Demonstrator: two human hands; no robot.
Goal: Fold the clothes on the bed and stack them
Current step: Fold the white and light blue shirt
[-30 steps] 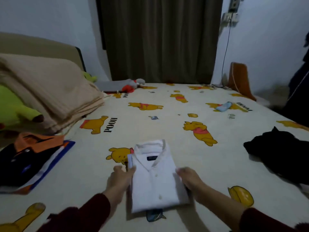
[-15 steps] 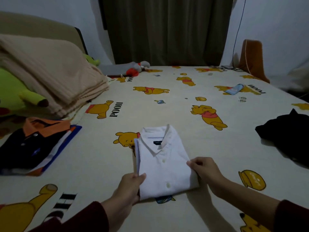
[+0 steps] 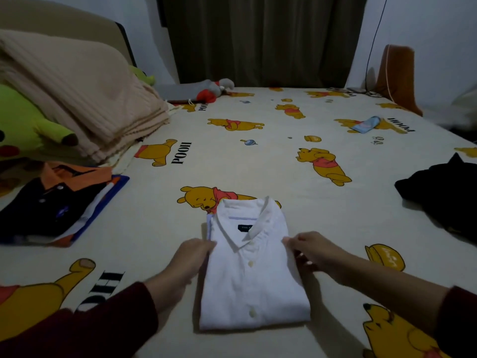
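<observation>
Since half a second ago your hands have slid up the sides of the folded white shirt (image 3: 251,270), from its lower corners to the level just under the collar, and the shirt now sits lower in the frame. Your left hand (image 3: 189,259) grips the shirt's left edge, fingers curled over the fold. Your right hand (image 3: 308,250) pinches the right edge, with thumb and fingertips closed on the cloth. The shirt lies flat on the bed sheet (image 3: 271,166) at lower centre of the frame, collar pointing away from you, buttons facing up and a dark label showing inside the neck.

At the left edge of the frame, a stack of folded clothes (image 3: 55,208) rests on the sheet, topped by a dark polo with an orange collar. It is well apart from the white shirt. Above it, in the upper left, a beige blanket (image 3: 85,96) lies folded, with a green and yellow plush toy (image 3: 24,127) beside it. At the right edge, a crumpled black garment (image 3: 444,195) lies unfolded on the sheet. Farther up the frame you can see a grey and red plush toy (image 3: 214,90) near the dark curtain (image 3: 260,40), and a small light blue item (image 3: 365,124) lies toward the upper right.
</observation>
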